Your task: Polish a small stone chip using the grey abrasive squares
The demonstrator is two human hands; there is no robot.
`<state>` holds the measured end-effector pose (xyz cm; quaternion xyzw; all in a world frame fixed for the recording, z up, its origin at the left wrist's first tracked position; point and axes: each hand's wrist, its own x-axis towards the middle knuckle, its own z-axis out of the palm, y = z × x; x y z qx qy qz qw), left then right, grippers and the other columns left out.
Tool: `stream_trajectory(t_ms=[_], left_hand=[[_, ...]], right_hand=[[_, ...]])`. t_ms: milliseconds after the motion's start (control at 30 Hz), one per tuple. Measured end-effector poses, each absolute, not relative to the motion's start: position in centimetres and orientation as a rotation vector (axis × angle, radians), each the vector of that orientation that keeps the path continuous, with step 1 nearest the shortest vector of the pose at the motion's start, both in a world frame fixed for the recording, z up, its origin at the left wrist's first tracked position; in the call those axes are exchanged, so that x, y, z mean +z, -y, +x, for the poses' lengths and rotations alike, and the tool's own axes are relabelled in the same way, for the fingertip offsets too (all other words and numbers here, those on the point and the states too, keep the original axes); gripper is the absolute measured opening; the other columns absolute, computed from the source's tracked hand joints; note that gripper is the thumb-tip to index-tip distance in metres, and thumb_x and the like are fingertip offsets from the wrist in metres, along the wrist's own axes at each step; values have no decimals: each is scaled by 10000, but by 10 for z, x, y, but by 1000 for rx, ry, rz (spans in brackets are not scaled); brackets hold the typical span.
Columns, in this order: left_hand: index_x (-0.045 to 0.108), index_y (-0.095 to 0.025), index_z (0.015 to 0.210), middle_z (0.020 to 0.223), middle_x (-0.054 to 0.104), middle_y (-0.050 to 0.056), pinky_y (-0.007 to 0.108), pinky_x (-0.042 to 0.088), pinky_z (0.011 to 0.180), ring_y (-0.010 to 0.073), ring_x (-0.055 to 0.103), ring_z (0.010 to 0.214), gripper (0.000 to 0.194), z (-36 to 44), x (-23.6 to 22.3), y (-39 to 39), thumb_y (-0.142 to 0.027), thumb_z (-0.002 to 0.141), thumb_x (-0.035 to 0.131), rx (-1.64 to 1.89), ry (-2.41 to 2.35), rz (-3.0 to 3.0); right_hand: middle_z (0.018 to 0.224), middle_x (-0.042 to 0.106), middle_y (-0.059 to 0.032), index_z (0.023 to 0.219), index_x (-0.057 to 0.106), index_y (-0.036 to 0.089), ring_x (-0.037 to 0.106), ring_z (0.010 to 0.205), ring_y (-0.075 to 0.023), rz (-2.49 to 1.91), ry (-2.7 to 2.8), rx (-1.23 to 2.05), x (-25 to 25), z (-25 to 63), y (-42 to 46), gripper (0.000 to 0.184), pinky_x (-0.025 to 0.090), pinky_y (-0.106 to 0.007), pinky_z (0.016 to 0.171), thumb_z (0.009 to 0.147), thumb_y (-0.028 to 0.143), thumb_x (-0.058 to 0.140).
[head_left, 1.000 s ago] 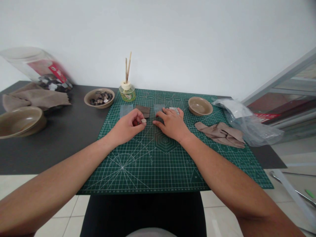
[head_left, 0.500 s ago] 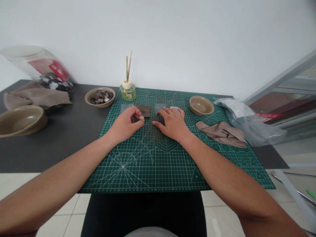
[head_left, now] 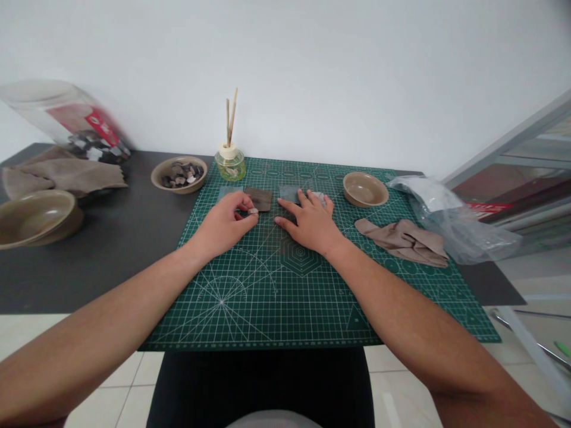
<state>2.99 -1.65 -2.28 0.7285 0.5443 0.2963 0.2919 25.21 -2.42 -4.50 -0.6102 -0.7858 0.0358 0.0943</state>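
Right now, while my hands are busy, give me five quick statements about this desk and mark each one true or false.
1. The left hand pinches a small pale piece. True.
2. The right hand is clenched in a fist. False: its fingers are spread, close to a grey-blue square.
3. The bowl beside the reed diffuser holds small pieces. True.
4. The reed diffuser stands at the edge of the green mat nearest the person. False: it stands at the far left corner, by the wall.
5. A crumpled brown cloth lies to the right of the right hand. True.
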Motion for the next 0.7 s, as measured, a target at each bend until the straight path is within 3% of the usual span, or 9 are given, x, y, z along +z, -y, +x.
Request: stream_trajectory(t_ms=[267,467,600,700], left_hand=[[601,-218,869,1056,666,63,364,481,787,220,605,899,151,30,-29,14,-368,865,618,797,-1417,2024],[606,-217,866,934,620,37,363,463,777,206,578,836,155,32,-29,16,-371,853,608,760,-1389,2052],[609,-216,856,868,611,21,348,444,742,198,558,797,172,31,-27,16,-388,852,617,763,-1373,2032],[607,-216,848,847,607,13,337,436,727,191,550,780,163,31,-27,15,-378,845,631,788,-1373,2023]], right_hand=[[1693,431,-170,1521,595,373,353,1583,-427,-1812,2280,138,-46,252,24,594,195,-712,1234,1030,684,474],[1711,399,-172,1573,524,329,359,1580,-391,-1904,2222,256,-36,252,29,605,251,-667,1224,1035,606,525],[1666,468,-171,1529,548,231,413,1535,-376,-1915,2195,347,-26,248,33,595,296,-634,1215,1009,517,581],[1594,555,-146,1486,565,228,464,1483,-373,-1862,2207,377,-21,245,28,546,335,-605,1190,989,452,603]])
